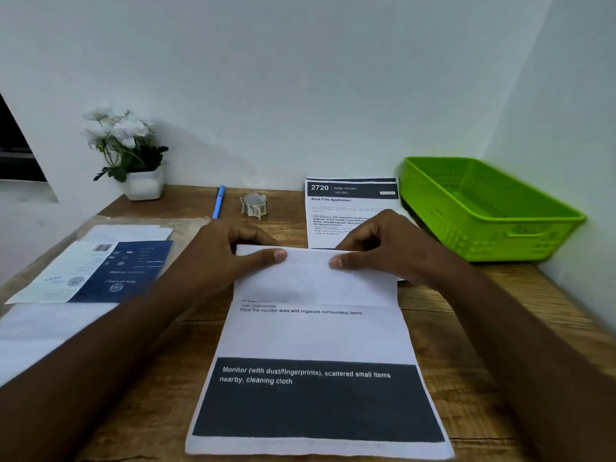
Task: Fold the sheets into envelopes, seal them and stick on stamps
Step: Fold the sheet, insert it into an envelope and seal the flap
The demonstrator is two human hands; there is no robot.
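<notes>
Both hands pinching the top flap of the printed sheet (316, 335), mid-desk: left hand (233, 248) & right hand (383, 245), thumbs on top w/ fingers curled behind. Green basket (483, 208) sits far right.

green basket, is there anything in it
No, the green basket on the right of the desk shows only its bare perforated floor.

You're working in soft, even, cool-tinted light; the flower pot (144, 186) far left of your grip throws a faint shadow rightward on the wall (300, 78). The view bows at its edges, and fine print blurs.
</notes>
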